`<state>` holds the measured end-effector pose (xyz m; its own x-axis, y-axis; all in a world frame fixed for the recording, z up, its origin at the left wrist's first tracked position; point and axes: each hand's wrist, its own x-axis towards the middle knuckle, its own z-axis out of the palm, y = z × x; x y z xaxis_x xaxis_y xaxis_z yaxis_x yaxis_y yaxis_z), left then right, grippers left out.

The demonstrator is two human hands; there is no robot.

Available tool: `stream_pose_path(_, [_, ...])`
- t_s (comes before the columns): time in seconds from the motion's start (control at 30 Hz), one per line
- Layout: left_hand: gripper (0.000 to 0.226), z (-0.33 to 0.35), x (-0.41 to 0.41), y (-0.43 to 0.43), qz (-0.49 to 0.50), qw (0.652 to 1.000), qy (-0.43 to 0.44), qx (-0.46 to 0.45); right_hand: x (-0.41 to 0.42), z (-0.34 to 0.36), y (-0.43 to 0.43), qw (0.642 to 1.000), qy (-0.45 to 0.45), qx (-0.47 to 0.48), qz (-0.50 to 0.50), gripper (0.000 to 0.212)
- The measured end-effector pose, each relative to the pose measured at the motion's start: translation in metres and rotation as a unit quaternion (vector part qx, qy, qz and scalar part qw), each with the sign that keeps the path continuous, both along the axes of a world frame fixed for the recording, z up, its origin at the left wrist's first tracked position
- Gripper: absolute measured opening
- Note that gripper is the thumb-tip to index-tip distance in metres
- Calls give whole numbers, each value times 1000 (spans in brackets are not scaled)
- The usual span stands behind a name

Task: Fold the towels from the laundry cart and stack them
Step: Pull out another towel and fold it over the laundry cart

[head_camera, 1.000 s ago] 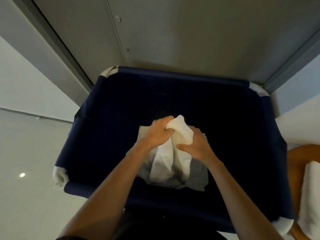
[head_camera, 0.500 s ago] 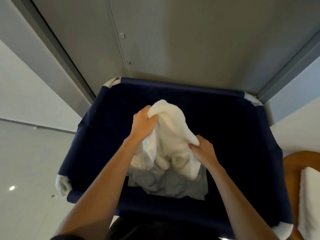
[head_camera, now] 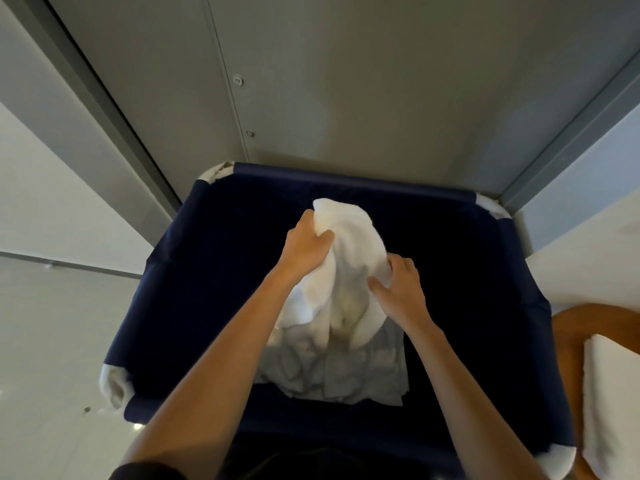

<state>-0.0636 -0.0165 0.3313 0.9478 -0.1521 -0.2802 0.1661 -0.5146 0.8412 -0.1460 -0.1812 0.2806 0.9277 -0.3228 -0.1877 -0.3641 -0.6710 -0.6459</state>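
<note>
A white towel (head_camera: 349, 244) hangs bunched over the dark blue laundry cart (head_camera: 214, 271). My left hand (head_camera: 304, 244) grips its top edge, raised above the cart's middle. My right hand (head_camera: 398, 285) holds the towel lower on its right side, thumb and fingers around a fold. Under the towel, more pale crumpled linen (head_camera: 332, 372) lies at the bottom of the cart. A folded white towel (head_camera: 613, 403) rests on a wooden surface (head_camera: 568, 334) at the right edge.
The cart stands against a grey panelled wall (head_camera: 346, 81). White padded corners (head_camera: 114, 386) mark the cart's frame. Pale floor (head_camera: 52, 341) lies to the left. The wooden surface sits close beside the cart's right rim.
Both hands have lifted the towel up out of the cart; my left hand rose higher and farther away, and the towel now hangs looser between the hands.
</note>
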Motion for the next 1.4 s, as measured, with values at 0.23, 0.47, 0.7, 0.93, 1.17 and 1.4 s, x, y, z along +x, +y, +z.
stream_pose_path(0.23, [25,5,-7,-15,-62,998,7,6,-3,-1,40,984,-55,166,40,69])
stream_pose_path(0.47, [52,11,-8,-18,-145,987,56,28,11,24,30,987,-65,126,72,56])
stream_pose_path(0.7, [46,-8,-12,3,-168,981,59,-80,8,37,19,987,-112,116,-6,12])
stream_pose_path(0.93, [32,-74,-31,13,-205,965,97,128,6,52,13,976,-141,162,-48,13])
stream_pose_path(1.17, [17,-52,-11,13,-172,977,-19,120,8,35,-4,996,-91,6,-16,52])
stream_pose_path(1.4, [23,-22,-8,-17,-253,964,-42,76,9,22,32,983,28,76,165,89])
